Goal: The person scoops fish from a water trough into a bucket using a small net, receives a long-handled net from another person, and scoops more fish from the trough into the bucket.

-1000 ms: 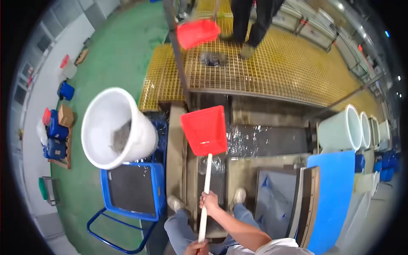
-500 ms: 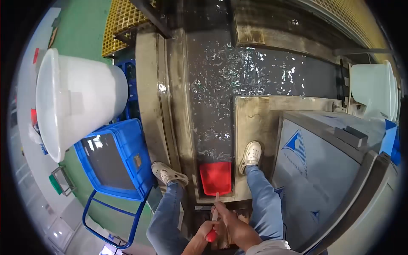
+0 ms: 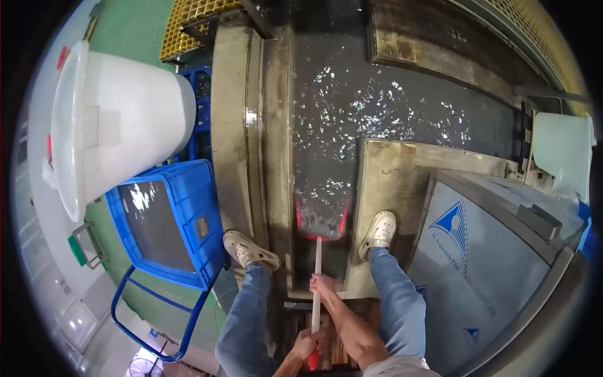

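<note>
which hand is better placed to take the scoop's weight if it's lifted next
Right, most likely: the right hand grips the handle nearer the scoop, which sits in the water. The left hand holds it near its red end, better for levering.

This looks like a wet industrial workshop: a liquid-filled channel [image 3: 326, 144] at twelve o'clock, yellow grating [image 3: 179, 43] at eleven. A large white bin [image 3: 138, 119] sits at ten, a blue tub [image 3: 196, 223] at nine.

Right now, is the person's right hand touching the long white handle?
Touching: the head view shows the right hand wrapped around the long white handle.
</note>
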Available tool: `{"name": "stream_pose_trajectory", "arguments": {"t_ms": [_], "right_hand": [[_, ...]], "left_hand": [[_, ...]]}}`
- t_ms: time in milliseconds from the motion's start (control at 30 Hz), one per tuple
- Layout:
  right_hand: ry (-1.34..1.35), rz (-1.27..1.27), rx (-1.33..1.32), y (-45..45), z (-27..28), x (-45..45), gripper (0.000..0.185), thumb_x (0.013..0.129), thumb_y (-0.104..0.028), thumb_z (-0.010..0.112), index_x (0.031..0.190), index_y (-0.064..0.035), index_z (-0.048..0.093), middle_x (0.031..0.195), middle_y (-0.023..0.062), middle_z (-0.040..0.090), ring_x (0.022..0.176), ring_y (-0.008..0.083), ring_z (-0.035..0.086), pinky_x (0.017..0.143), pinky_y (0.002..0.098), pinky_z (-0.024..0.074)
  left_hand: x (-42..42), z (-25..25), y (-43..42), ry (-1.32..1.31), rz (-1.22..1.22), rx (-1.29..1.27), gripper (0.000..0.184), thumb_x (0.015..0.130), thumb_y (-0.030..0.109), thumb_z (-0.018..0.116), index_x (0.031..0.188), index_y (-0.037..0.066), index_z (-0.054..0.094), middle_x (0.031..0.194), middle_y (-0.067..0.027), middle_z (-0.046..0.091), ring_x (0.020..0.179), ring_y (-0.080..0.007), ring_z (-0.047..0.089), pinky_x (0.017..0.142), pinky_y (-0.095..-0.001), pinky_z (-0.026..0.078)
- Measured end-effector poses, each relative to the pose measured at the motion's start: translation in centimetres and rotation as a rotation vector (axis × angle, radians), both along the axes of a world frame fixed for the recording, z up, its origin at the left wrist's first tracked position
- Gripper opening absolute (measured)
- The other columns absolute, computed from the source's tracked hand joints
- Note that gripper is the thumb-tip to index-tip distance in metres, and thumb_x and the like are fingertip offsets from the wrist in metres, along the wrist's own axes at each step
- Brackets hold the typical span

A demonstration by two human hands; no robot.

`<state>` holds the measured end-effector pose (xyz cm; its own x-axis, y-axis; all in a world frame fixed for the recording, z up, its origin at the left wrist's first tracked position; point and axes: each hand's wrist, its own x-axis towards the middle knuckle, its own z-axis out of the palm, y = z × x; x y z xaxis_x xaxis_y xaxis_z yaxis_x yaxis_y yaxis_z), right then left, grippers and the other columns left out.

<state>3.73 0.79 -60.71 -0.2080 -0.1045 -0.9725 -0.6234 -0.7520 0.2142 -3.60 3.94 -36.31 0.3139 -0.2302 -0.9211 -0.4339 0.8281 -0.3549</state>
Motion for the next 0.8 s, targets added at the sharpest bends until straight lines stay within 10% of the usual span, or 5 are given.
{"name": "stream_pose_trajectory", "arguments": {"t_ms": [533, 800], "right_hand": [[-0.062, 0.104, 0.425, 13.2, 1.3, 0.5, 0.006, 0.085, -0.008, 0.052, 0.084, -0.0066, 0.046, 0.063, 0.0037, 0.045, 0.044, 0.0090, 0.039, 0.035, 0.0239, 0.0321], [-0.082, 0.083, 0.544, 22.7, 12.3, -1.4, 0.005, 0.086, -0.007, 0.051, 0.086, -0.0053, 0.046, 0.063, 0.0040, 0.045, 0.043, 0.0089, 0.038, 0.033, 0.0239, 0.0315]], "left_hand": [[0.0, -4.3, 0.0, 0.022, 0.035, 0.440, 0.008, 0.080, 0.000, 0.048, 0.074, 0.002, 0.044, 0.051, -0.0039, 0.042, 0.038, -0.0129, 0.041, 0.035, -0.0265, 0.037], [-2.2, 4.6, 6.3, -0.016, 0.123, 0.518, 0.010, 0.082, 0.002, 0.048, 0.073, 0.001, 0.044, 0.048, -0.0042, 0.044, 0.036, -0.0120, 0.042, 0.035, -0.0263, 0.035]]}}
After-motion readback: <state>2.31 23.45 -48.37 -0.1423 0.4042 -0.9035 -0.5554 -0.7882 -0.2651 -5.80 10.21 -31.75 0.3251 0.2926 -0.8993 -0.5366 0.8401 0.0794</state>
